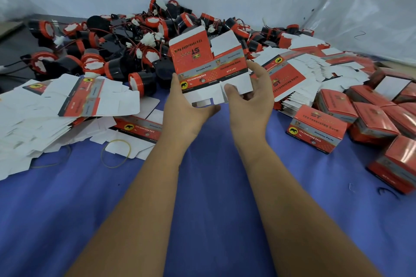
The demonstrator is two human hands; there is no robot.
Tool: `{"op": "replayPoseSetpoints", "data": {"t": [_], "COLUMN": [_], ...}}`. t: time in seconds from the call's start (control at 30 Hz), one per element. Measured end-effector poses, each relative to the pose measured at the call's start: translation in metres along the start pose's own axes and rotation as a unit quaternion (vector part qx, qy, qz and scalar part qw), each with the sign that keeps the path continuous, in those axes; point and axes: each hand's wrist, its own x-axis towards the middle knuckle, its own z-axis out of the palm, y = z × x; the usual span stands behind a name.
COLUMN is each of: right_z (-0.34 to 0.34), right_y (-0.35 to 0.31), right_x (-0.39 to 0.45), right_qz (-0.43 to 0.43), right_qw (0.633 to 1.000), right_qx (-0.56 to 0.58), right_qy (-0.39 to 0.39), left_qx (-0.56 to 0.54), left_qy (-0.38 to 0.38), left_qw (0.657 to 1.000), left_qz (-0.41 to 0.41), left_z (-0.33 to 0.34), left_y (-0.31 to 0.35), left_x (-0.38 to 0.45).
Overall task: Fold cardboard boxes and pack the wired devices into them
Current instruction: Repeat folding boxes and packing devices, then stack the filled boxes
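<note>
box blank (210,63): held up off the table (202,198) between both my hands, printed side toward me, so the flaps hang free for folding; not yet squared, in my judgement.
left hand (186,105): fingers curled round the blank's lower left edge, gripping it.
right hand (252,96): thumb pressed on a white bottom flap, fingers curled behind the right edge, gripping it.
horns (117,51): one heap at the back, within reach for packing; too tangled to count.
flat blanks (67,101): two loose piles, left and right; uncountable.
folded boxes (317,130): stacked at right, clear of the work; about ten visible.
rubber bands (116,153): two, left of my arms.
</note>
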Motion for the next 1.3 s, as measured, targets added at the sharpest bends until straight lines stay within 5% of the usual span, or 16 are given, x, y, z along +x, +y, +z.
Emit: {"op": "replayPoseSetpoints", "data": {"t": [0.23,0.57,0.67,0.83,1.03,1.3], "right_z": [-0.005,0.002,0.003,0.006,-0.005,-0.006], "right_y": [0.003,0.004,0.006,0.008,0.011,0.005], "right_x": [0.003,-0.003,-0.005,-0.008,-0.002,0.0], "right_qz": [-0.078,-0.13,-0.135,-0.253,-0.186,-0.048], "right_qw": [0.992,0.97,0.965,0.934,0.882,0.949], "right_qx": [-0.079,-0.188,-0.206,-0.197,-0.256,-0.079], "right_qy": [-0.055,-0.077,-0.094,-0.155,-0.35,-0.301], "left_qx": [-0.048,0.158,0.108,-0.142,-0.249,-0.206], "left_qy": [-0.016,0.035,0.049,0.077,-0.022,-0.102], "left_qw": [0.999,0.987,0.993,0.984,0.963,0.971], "left_qz": [-0.018,0.012,0.017,-0.077,-0.1,-0.065], "left_z": [-0.002,0.002,0.003,-0.004,-0.021,-0.029], "left_y": [-0.001,0.002,0.005,0.006,0.007,0.009], "left_x": [-0.003,-0.006,-0.009,-0.005,0.006,0.002]}}
